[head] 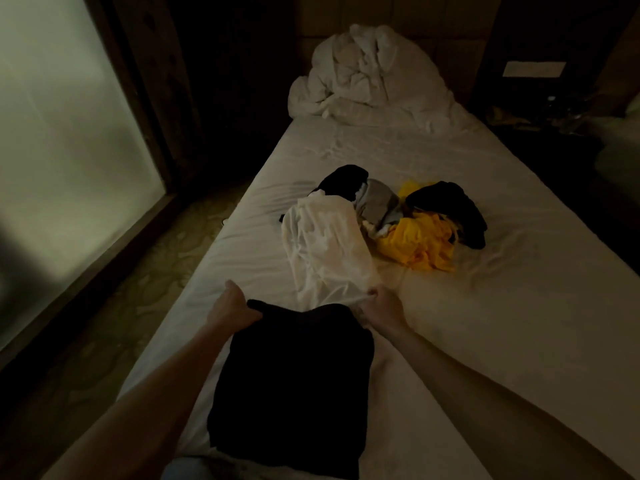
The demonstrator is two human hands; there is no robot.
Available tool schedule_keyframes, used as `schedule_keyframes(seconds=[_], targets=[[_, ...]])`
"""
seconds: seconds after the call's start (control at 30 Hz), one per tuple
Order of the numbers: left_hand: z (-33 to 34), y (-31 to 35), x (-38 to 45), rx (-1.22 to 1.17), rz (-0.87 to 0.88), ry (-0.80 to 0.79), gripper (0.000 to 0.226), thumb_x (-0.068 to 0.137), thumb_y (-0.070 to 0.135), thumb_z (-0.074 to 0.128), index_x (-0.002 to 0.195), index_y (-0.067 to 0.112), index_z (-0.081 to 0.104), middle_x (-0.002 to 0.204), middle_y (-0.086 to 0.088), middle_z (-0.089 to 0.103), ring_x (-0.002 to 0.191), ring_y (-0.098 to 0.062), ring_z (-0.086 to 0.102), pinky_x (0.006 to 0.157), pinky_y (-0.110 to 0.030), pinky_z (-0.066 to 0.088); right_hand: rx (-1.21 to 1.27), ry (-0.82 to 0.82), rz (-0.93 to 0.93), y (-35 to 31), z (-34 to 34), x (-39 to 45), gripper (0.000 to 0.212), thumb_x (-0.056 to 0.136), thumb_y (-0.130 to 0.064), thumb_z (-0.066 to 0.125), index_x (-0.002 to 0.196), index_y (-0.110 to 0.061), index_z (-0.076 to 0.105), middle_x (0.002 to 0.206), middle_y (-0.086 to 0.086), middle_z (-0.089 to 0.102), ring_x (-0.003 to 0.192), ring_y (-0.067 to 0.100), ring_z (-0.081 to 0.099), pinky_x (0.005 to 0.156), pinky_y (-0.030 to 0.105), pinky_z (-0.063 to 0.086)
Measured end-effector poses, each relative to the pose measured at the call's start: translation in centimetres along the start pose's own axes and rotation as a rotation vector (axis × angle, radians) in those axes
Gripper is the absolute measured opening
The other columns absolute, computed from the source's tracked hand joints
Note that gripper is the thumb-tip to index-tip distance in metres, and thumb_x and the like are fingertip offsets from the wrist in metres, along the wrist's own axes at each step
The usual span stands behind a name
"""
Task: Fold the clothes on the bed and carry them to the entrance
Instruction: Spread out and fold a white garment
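Dim bedroom, white-sheeted bed (pixel 485 306). Left hand (pixel 232 308) and right hand (pixel 382 304) both closed, pinching far corners of flat black fabric garment (pixel 294 386); keep edges level and taut when folding.

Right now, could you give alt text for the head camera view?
Two bare hands, left hand and right hand, grip the far edge of a folded black garment on a white bed. Beyond lies an unfolded clothes pile.

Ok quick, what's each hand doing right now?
Left hand: closed, gripping the far left corner of the black garment.
Right hand: closed, pinching the near edge of the white garment.
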State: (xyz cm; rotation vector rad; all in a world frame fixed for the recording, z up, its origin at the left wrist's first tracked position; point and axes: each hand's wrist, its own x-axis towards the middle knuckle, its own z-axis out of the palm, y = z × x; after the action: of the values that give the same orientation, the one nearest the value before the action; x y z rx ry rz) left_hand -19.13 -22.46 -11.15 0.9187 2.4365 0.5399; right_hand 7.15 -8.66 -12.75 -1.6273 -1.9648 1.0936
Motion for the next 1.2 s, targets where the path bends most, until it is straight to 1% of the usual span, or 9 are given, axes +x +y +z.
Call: schedule_keyframes(seconds=[0.1, 0.2, 0.33, 0.53, 0.7, 0.83, 0.97, 1.07, 1.2], targets=[[-0.2, 2.3, 0.5, 0.052, 0.143, 0.1, 0.078, 0.073, 0.033, 0.076, 0.137, 0.011, 0.037, 0.132, -0.011, 0.052, 0.12, -0.03, 0.051, 0.094, -0.041, 0.047, -0.154, 0.14, 0.113, -0.3, -0.3, 1.5, 0.056, 0.084, -0.028, 0.057, 0.136, -0.016, 0.039, 0.135, 0.011, 0.04, 0.121, 0.036, 0.04, 0.093, 0.046, 0.039], [0.9, 5.0, 0.8, 0.039, 0.284, 0.089, 0.052, 0.08, 0.032, 0.07, 0.127, 0.02, 0.052, 0.13, -0.003, 0.056, 0.117, -0.023, 0.053, 0.092, -0.037, 0.047, -0.156, 0.064, 0.129, 0.5, -0.8, 3.7, 0.058, 0.087, -0.034, 0.057, 0.138, -0.019, 0.034, 0.136, 0.012, 0.042, 0.12, 0.037, 0.043, 0.094, 0.045, 0.041], [4.5, 8.5, 1.4, 0.065, 0.454, -0.038, 0.025, 0.084, 0.035, 0.068, 0.107, 0.027, 0.065, 0.124, 0.001, 0.062, 0.113, -0.019, 0.058, 0.09, -0.032, 0.047, -0.114, -0.088, 0.065, 1.7, -1.2, 6.2, 0.035, 0.097, -0.044, 0.049, 0.102, -0.012, 0.062, 0.107, 0.013, 0.065, 0.106, 0.036, 0.059, 0.079, 0.035, 0.044], [10.5, 14.4, 1.6, 0.319, 0.642, -0.135, 0.08, 0.079, 0.057, 0.067, 0.142, 0.018, 0.036, 0.145, -0.002, 0.044, 0.13, -0.026, 0.047, 0.103, -0.036, 0.04, 0.437, 0.015, 0.047, -2.2, -2.4, 9.6, 0.024, 0.095, -0.014, 0.059, 0.116, -0.005, 0.063, 0.114, 0.014, 0.063, 0.104, 0.03, 0.06, 0.075, 0.031, 0.047], [9.3, 19.2, 3.4, -0.309, 0.571, 0.123, 0.028, 0.093, 0.009, 0.055, 0.12, 0.011, 0.061, 0.108, -0.005, 0.066, 0.102, -0.021, 0.063, 0.079, -0.017, 0.044, 0.738, 0.123, -0.016, -5.7, -7.4, 11.4, 0.005, 0.087, -0.027, 0.069, 0.083, -0.023, 0.069, 0.102, 0.012, 0.069, 0.097, 0.032, 0.066, 0.086, 0.051, 0.055], [5.2, 22.5, 2.8, -0.533, 0.7, 0.1, 0.022, 0.09, -0.003, 0.048, 0.091, 0.011, 0.064, 0.081, 0.003, 0.064, 0.073, -0.007, 0.059, 0.062, -0.013, 0.045, 0.787, 0.043, -0.126, -6.1, -13.7, 10.3, 0.042, 0.082, -0.037, 0.076, 0.117, -0.017, 0.065, 0.118, 0.006, 0.065, 0.102, 0.023, 0.064, 0.078, 0.035, 0.057], [3.4, 25.6, 0.2, -0.622, 0.766, 0.103, 0.019, 0.083, 0.014, 0.046, 0.09, 0.016, 0.063, 0.082, 0.002, 0.063, 0.076, -0.008, 0.058, 0.066, -0.023, 0.045, 0.361, -0.108, -0.394, -5.2, -18.1, 6.7, 0.065, 0.073, -0.027, 0.085, 0.13, -0.026, 0.052, 0.126, -0.002, 0.05, 0.11, 0.014, 0.054, 0.088, 0.036, 0.055], [2.3, 27.6, -2.9, -0.542, 0.829, 0.176, 0.01, 0.082, 0.013, 0.049, 0.073, 0.017, 0.052, 0.068, 0.003, 0.05, 0.062, -0.009, 0.046, 0.057, -0.023, 0.034, -0.128, 0.025, -0.547, -4.3, -20.1, 4.6, 0.047, 0.082, -0.021, 0.078, 0.123, -0.009, 0.06, 0.124, 0.006, 0.048, 0.112, 0.019, 0.048, 0.09, 0.026, 0.039], [0.6, 29.0, -5.5, -0.329, 0.914, 0.345, 0.015, 0.086, 0.016, 0.066, 0.082, 0.028, 0.058, 0.072, 0.021, 0.053, 0.066, 0.005, 0.052, 0.056, -0.007, 0.039, -0.179, 0.231, -0.588, -4.0, -23.1, 2.7, 0.016, 0.095, -0.016, 0.059, 0.099, -0.002, 0.066, 0.096, 0.005, 0.052, 0.096, 0.028, 0.054, 0.072, 0.025, 0.029]])
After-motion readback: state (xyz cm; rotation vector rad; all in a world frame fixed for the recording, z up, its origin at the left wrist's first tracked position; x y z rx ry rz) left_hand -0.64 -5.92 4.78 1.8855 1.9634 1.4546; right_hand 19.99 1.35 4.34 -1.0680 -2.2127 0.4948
